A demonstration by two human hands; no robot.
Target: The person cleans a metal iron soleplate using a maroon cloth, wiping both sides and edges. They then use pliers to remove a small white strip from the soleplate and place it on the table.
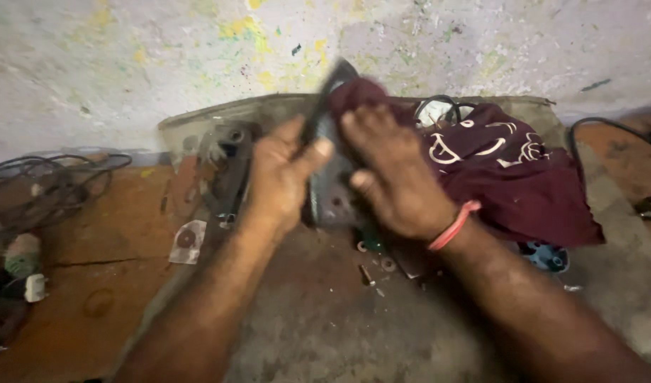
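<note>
Left hand (283, 177) grips a dark flat metal part (332, 188) upright, fingers closed on its left edge, held above the floor (325, 319) near the wall (127, 64). Right hand (396, 170) presses a maroon cloth (509, 170) against the part's face, fingers spread over it. Wiping looks mid-way; part still dull, blurred. Cables (49, 177) lie left, well apart.

Dim, warm indoor light — soft shadows, no glare; motion blur smears the centre, edges slightly soft.
</note>
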